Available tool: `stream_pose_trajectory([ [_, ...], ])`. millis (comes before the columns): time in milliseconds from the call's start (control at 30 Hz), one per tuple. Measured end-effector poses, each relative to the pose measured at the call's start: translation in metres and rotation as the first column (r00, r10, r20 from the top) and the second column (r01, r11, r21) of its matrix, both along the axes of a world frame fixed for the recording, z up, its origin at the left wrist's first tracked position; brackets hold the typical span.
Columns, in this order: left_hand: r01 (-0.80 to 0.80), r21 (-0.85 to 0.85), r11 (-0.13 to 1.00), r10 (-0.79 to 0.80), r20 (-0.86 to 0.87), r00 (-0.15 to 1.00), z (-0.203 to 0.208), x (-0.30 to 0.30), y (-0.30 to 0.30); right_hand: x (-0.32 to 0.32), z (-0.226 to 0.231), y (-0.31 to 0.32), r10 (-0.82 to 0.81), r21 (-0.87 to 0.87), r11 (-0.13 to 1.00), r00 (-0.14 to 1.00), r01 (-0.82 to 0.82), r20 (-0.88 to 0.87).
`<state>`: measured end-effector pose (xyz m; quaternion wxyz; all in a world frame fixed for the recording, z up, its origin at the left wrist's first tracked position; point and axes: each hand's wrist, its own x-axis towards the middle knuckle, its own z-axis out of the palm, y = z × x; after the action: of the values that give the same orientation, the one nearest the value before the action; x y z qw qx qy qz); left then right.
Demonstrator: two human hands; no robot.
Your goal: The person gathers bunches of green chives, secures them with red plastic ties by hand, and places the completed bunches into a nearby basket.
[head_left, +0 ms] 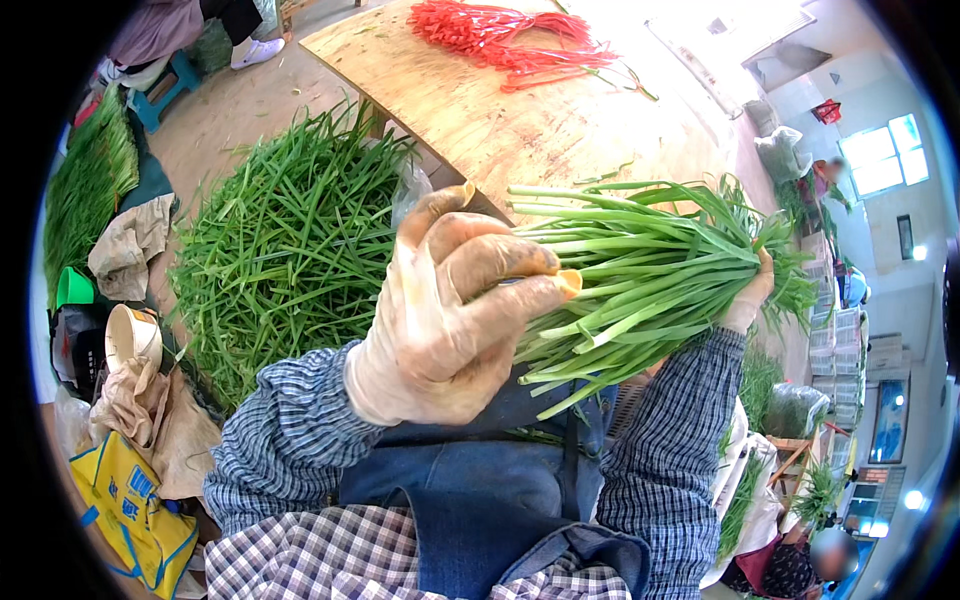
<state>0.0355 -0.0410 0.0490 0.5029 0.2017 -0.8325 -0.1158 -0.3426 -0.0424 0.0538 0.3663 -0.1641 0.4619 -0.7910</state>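
My right hand (752,292), reaching out at the right, is wrapped round a bunch of garlic chives (640,270). The pale cut ends point left and the leafy tops spread past my fingers. My left hand (440,310) wears a thin whitish glove with stained, yellowish fingertips. It is raised just left of the stalk ends, thumb and finger pinched close together and another finger lifted. Whatever lies in that pinch, if anything, is too small to make out. Beyond my left hand, a large heap of loose green chives (285,255) covers the floor.
A wooden table (440,100) stands ahead, with red plastic ties (505,40) on it. At left are a cream bucket (133,335), a yellow bag (135,510), brown cloths (135,245) and more greens (90,190). Other people sit at upper left and lower right.
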Motion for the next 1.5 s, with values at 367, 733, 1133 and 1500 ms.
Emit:
stream_pose_trajectory([
  [367,0.032,0.054,0.998,-0.028,-0.082,0.996,0.009,0.003,0.006,0.013,0.010,-0.007,-0.087,0.091,0.991,0.990,0.097,-0.111],
  [733,-0.185,0.701,0.689,0.426,-0.184,0.886,-0.026,0.065,-0.001,-0.035,-0.007,0.004,0.054,0.032,0.998,0.972,-0.048,-0.231],
  [1133,0.125,0.732,0.670,0.214,-0.351,0.911,-0.037,0.021,-0.014,-0.032,0.021,0.028,0.272,-0.011,0.957,0.914,-0.288,-0.301],
  [1500,0.477,0.861,0.173,-0.270,-0.424,0.864,-0.014,0.003,-0.014,-0.015,0.043,0.012,0.383,0.248,0.922,0.794,-0.297,-0.472],
])
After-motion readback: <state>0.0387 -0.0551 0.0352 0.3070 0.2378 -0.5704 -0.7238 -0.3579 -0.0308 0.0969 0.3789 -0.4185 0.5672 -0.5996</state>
